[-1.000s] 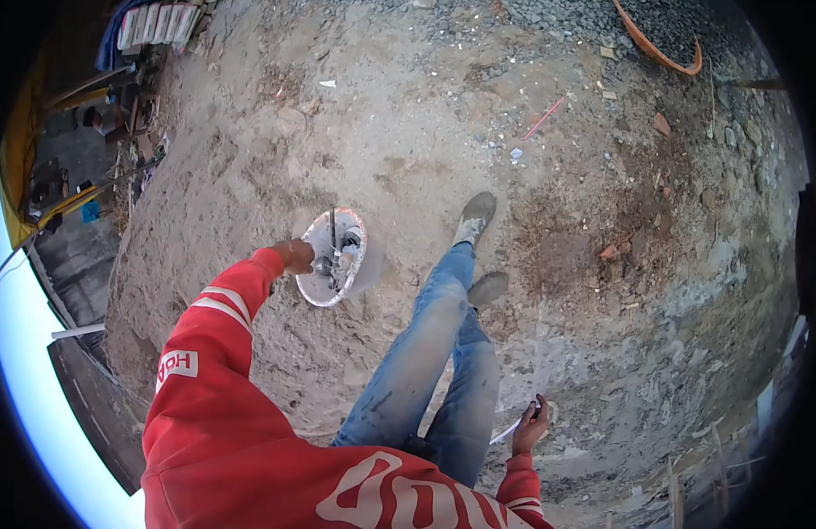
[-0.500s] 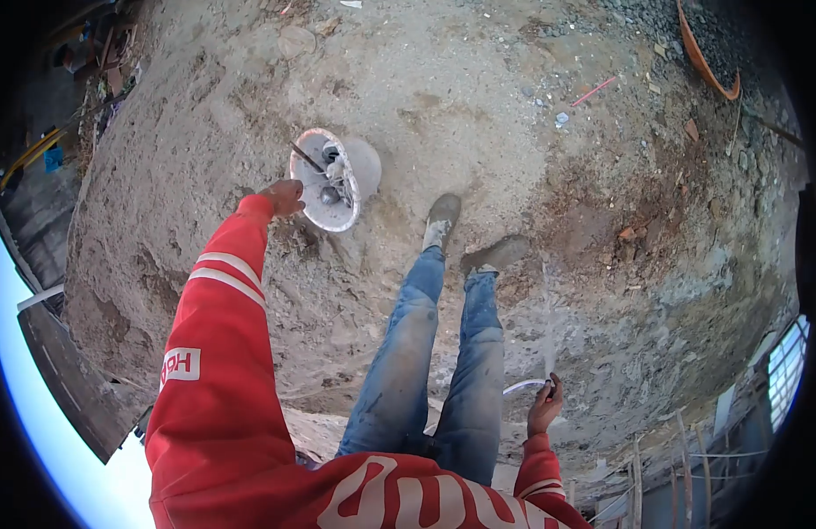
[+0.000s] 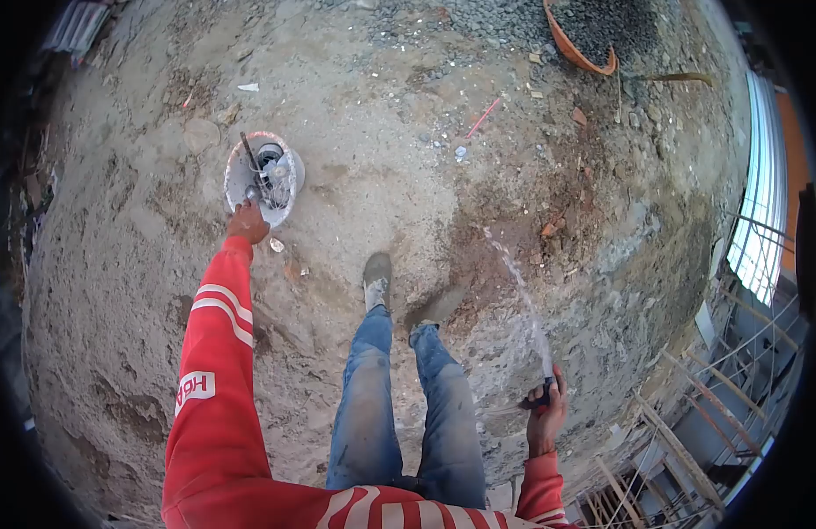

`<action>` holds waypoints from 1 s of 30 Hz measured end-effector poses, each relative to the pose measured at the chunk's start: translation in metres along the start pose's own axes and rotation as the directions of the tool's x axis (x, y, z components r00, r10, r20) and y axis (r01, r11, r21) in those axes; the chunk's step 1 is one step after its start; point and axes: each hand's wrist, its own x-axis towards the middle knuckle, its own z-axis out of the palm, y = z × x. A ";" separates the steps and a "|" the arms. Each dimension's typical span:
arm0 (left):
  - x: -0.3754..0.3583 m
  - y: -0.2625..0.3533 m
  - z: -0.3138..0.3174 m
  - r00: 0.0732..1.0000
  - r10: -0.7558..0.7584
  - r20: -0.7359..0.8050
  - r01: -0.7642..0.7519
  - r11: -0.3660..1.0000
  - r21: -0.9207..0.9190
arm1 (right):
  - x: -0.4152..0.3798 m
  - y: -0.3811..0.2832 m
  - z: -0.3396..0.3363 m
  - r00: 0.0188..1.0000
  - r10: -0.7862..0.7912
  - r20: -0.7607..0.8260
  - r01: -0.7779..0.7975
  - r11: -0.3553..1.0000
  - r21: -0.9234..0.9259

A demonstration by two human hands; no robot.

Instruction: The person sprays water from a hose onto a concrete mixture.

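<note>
My left hand is closed on the near rim of a whitish, mortar-stained bucket. Inside the bucket lie several tools, one with a dark handle sticking up past the rim; their exact kinds are hard to make out. Off to the right, my right hand is wrapped round the end of a hose, which looks dark there. A stream of water shoots from it, away from me, onto the muddy ground. My fingers partly hide the hose end.
Rough, uneven dirt surrounds my boots. An orange curved rim stands by dark gravel at the far right. A pink stick lies ahead. Wooden poles stand at lower right.
The view has shifted, so the bucket sits further left. It looks less tipped, and my left hand is now at its near rim. Water from the hose reaches further out as a thicker stream.
</note>
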 end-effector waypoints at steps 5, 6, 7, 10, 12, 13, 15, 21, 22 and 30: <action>-0.037 0.023 -0.038 0.993 0.044 -0.108 -0.047 0.998 -0.029 | -0.051 -0.038 -0.024 0.996 -0.077 0.037 0.060 0.940 0.336; -0.046 0.032 -0.030 0.989 0.061 -0.133 -0.080 0.986 -0.149 | -0.063 -0.038 -0.034 0.994 -0.101 0.036 0.081 0.929 0.360; -0.044 0.036 0.001 0.979 0.120 -0.165 -0.170 0.928 -0.331 | -0.075 -0.035 -0.047 0.991 -0.135 0.017 0.116 0.907 0.405; -0.118 0.110 0.023 0.968 0.233 0.099 -0.129 0.791 -0.598 | -0.111 -0.031 -0.083 0.968 -0.245 -0.061 0.242 0.830 0.503; -0.189 0.171 0.035 0.915 0.360 0.180 -0.136 0.697 -0.704 | -0.136 -0.045 -0.094 0.940 -0.317 -0.125 0.332 0.766 0.551; -0.213 0.202 0.068 0.826 0.489 0.280 0.001 0.496 -0.868 | -0.155 -0.061 -0.096 0.927 -0.352 -0.130 0.365 0.764 0.532; -0.312 0.276 0.017 0.553 0.718 0.423 0.286 0.313 -0.906 | -0.180 -0.069 -0.113 0.900 -0.411 -0.147 0.423 0.742 0.520; -0.548 0.427 -0.087 0.102 0.993 0.053 0.626 -0.022 -0.780 | -0.231 -0.035 -0.198 0.781 -0.523 -0.342 0.618 0.562 0.550; -0.573 0.443 -0.095 0.097 0.995 0.001 0.684 -0.066 -0.727 | -0.235 -0.027 -0.209 0.772 -0.528 -0.353 0.632 0.582 0.512; -0.662 0.495 -0.065 0.293 0.955 -0.046 0.488 -0.191 -0.852 | -0.291 0.020 -0.254 0.784 -0.498 -0.372 0.619 0.569 0.541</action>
